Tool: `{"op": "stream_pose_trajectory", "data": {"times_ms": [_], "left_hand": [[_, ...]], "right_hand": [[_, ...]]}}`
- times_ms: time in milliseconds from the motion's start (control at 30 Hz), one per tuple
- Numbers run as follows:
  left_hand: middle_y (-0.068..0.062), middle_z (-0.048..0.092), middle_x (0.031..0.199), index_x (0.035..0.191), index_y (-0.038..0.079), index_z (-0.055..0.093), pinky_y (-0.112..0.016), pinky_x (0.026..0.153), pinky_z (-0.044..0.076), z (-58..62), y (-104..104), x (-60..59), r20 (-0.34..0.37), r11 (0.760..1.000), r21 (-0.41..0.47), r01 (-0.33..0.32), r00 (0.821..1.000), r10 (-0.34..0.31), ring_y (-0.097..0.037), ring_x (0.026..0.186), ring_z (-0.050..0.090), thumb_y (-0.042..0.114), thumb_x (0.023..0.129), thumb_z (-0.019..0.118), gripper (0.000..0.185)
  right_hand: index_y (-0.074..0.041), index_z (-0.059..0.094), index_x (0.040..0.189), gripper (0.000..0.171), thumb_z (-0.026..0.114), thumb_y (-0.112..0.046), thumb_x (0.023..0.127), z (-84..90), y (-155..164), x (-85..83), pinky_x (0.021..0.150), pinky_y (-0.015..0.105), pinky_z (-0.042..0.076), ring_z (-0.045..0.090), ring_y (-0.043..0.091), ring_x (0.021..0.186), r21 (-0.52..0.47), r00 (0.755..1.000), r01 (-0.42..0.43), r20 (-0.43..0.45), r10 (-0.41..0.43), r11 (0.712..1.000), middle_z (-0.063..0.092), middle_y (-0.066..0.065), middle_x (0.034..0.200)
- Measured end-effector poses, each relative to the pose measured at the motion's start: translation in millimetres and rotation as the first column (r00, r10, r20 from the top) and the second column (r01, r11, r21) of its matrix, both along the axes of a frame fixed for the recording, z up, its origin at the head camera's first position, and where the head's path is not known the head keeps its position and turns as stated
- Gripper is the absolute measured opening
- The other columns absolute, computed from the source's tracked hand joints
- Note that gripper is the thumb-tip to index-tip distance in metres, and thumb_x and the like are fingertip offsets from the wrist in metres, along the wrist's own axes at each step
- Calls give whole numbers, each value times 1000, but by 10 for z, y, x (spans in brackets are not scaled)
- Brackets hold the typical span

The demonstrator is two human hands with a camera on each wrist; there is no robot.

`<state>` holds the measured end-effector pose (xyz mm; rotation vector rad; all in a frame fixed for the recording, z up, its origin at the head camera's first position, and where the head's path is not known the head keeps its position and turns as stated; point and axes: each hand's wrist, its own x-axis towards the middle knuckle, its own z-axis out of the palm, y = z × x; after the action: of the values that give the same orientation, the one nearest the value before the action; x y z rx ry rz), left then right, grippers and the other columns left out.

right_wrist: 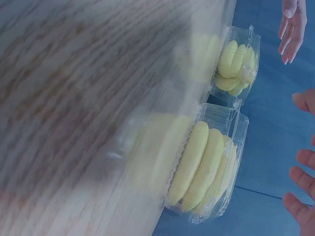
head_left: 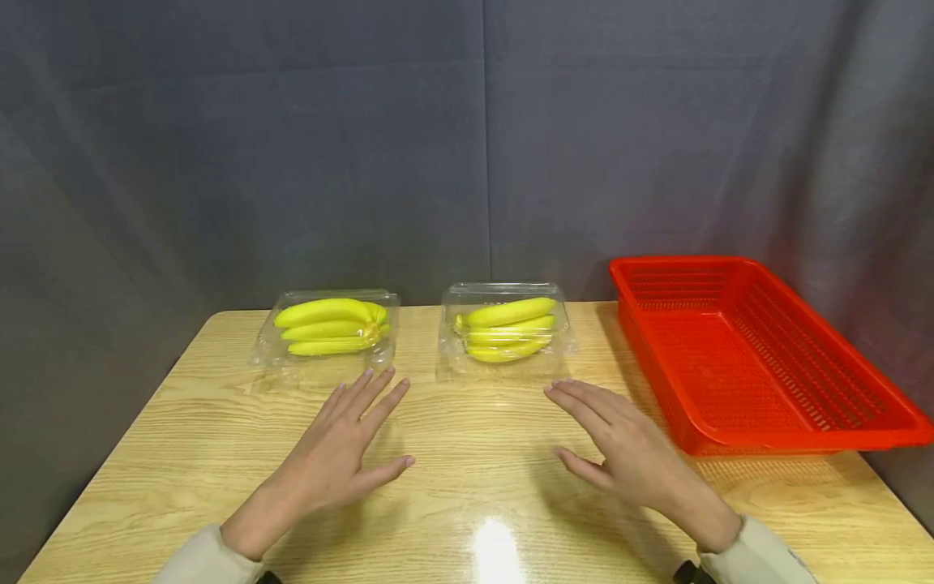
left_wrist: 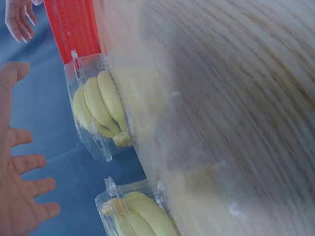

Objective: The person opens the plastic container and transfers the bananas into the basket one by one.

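Head view: a person's left hand [head_left: 343, 454] and right hand [head_left: 620, 446] hover flat, fingers spread, holding nothing, just short of two clear clamshell boxes of bananas [head_left: 330, 327] [head_left: 505, 328] on the wooden table [head_left: 467, 487]. Both boxes look closed, though glare makes that uncertain; neither is touched yet, and the red basket [head_left: 751, 357] beside them holds nothing.

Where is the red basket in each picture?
Head: the red basket sits at the right on the table, beside the right banana box.
Left wrist: a strip of it shows at the top left, behind that same banana box.
Right wrist: not in view.
Shared landmark: the right banana box, also in the right wrist view.
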<state>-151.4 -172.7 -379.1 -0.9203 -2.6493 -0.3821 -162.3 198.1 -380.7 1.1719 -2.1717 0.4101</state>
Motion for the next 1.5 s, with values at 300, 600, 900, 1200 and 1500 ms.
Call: {"op": "stream_pose_trajectory", "data": {"times_ms": [300,600,900,1200,1500], "left_hand": [[-18,44,142,147,9,41,-56,103,34,-21,32,-66,-152,996,81,42,988,-29,-37,129,41,53,90,58,74],[-18,49,136,144,9,47,-59,95,41,-22,21,-75,-182,991,130,39,983,-14,-38,121,48,52,91,58,69],[-18,52,132,143,8,47,-57,93,43,14,55,-116,-207,985,170,41,978,-5,-37,118,51,50,92,57,67],[-17,53,130,139,6,51,-58,87,46,48,103,-160,-224,982,187,37,975,6,-38,115,52,44,88,63,64],[-15,54,124,130,2,57,-54,82,49,80,137,-215,-237,973,227,39,971,16,-36,113,52,33,82,68,58]], "right_hand": [[-2,58,130,49,46,-38,99,14,0,-36,89,46,49,59,30,109,-72,997,79,-4,-79,994,60,11,125],[-1,61,123,44,46,-34,98,60,28,-74,85,46,51,61,29,102,-118,993,118,-14,-120,986,63,10,118],[-1,63,118,39,50,-30,95,62,64,-100,78,44,53,63,28,95,-150,989,141,-27,-146,979,65,9,110],[-2,64,113,35,53,-26,90,53,105,-132,75,42,53,63,28,92,-147,985,159,-39,-167,976,65,9,107],[-2,65,109,32,55,-22,86,74,109,-192,70,42,52,62,29,87,-156,981,173,-59,-184,972,65,9,102]]}}
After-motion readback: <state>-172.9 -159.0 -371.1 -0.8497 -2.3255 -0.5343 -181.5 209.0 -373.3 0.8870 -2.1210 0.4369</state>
